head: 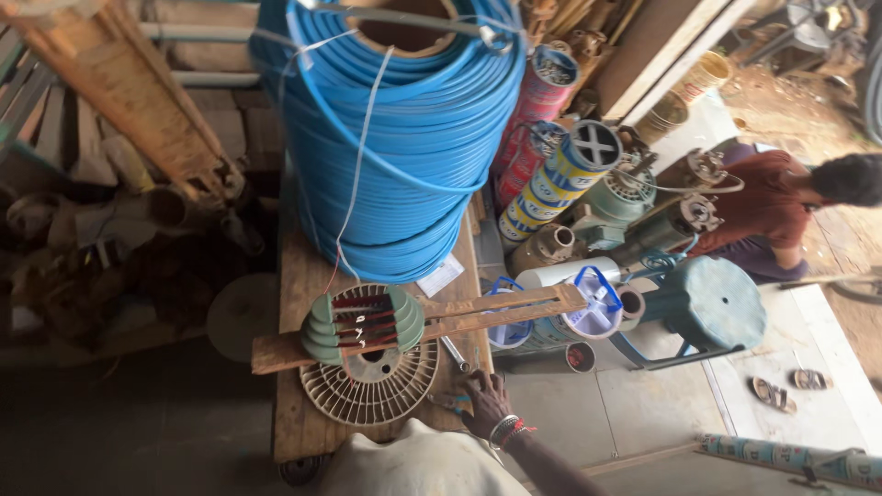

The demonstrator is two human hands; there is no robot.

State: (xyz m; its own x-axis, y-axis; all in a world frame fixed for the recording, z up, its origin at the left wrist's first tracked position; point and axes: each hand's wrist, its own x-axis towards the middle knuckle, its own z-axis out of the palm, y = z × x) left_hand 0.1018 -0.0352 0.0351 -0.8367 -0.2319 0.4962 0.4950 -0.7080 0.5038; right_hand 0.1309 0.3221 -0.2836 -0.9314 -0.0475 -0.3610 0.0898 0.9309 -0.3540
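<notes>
— Right hand [484,400]?
— Down on the near right edge of the wooden tabletop [303,422], fingers curled over something small and metallic there; cannot tell whether truly clenched on it or only resting. Beaded bracelets around the wrist.

— Left hand?
— Out of view. Nothing to say about its grip.

— Nearest things?
— Just left of the hand, a cream slotted fan cover [372,390] lying flat on the tabletop. Above it, resting partly over it, a green winding former [364,324] wound with dark reddish copper wire, mounted on a long wooden bar [487,312] running from the left edge of the tabletop out past the right edge. A metal spanner [454,354] lying between bar and hand, close to the fingers.

— Further back?
— A big coil of blue pipe [404,129] standing on the far end of the tabletop, tied with white cord, one cord end hanging down toward the former. A small paper slip [441,276] at the coil's foot.

— Off the tabletop?
— To the right, striped cylindrical pump bodies [551,188] leaning together, a white bucket with blue handle [593,308] under the bar's end, a teal plastic stool [712,303] on the floor. Beyond, another person in a rust-red shirt [767,207] crouched low. A pair of sandals [790,386] on the pale floor slab. To the left, stacked timber and scrap [119,138].
</notes>
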